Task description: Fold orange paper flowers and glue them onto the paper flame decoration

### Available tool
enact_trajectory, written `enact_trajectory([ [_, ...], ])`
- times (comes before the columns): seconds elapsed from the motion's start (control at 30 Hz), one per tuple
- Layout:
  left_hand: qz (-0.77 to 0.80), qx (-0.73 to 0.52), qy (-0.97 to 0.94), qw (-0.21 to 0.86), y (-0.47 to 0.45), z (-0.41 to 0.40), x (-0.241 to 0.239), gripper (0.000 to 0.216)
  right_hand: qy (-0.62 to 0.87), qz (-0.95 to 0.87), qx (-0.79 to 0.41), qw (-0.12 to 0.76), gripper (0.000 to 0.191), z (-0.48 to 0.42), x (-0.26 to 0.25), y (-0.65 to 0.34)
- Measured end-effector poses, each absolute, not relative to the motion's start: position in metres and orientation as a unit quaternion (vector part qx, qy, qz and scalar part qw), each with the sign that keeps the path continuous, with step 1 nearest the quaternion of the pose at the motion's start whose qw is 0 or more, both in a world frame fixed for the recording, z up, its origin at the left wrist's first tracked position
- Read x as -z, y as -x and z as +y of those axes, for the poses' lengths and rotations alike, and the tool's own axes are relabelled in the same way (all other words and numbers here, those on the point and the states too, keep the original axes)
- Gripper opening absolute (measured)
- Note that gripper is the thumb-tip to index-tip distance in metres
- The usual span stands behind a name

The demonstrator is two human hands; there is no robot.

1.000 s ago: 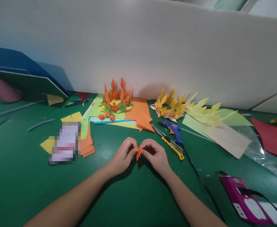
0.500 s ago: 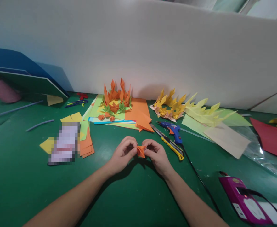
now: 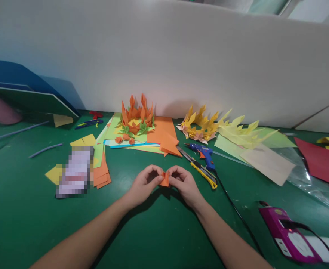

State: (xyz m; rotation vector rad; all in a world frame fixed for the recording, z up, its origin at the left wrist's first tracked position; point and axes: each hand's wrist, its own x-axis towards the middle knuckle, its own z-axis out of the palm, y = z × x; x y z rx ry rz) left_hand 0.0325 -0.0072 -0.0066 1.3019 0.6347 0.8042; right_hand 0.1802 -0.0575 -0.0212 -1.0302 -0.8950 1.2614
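Note:
A small folded orange paper piece (image 3: 164,179) sits between my two hands over the green table (image 3: 27,209). My left hand (image 3: 144,184) pinches its left side with curled fingers. My right hand (image 3: 184,184) pinches its right side, fingers curled too. Just beyond the hands lie a loose orange folded sheet (image 3: 169,145) and a stack of coloured papers bearing orange paper flowers (image 3: 137,116).
A yellow utility knife (image 3: 203,172) and a blue glue gun (image 3: 205,154) with a black cord lie right of my hands. Yellow paper flowers (image 3: 202,125), pale sheets (image 3: 265,162), a red sheet (image 3: 321,160) and a magenta device (image 3: 289,235) fill the right. Orange and yellow sheets (image 3: 101,175) lie left.
The orange piece has been turned and pressed between my fingers, from a narrow upright shape to a flatter wider one. My hands stayed in the same spot.

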Motion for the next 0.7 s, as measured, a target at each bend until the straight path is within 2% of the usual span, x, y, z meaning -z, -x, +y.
enact_trajectory([
  [0.13, 0.301, -0.306, -0.508, 0.747, -0.0321, -0.0024, 0.0092, 0.031, 0.453, -0.389, -0.524, 0.607, 0.025, -0.0569, 0.0185, -0.1784],
  [0.33, 0.338, -0.286, -0.444, 0.779, -0.0313, -0.0009, 0.014, 0.033, 0.458, -0.402, -0.496, 0.619, 0.025, -0.0579, 0.0175, -0.1787],
  [0.7, 0.364, -0.349, -0.518, 0.691, -0.0337, -0.0038, 0.0097, 0.024, 0.486, -0.369, -0.545, 0.575, 0.028, -0.0537, 0.0194, -0.1803],
])
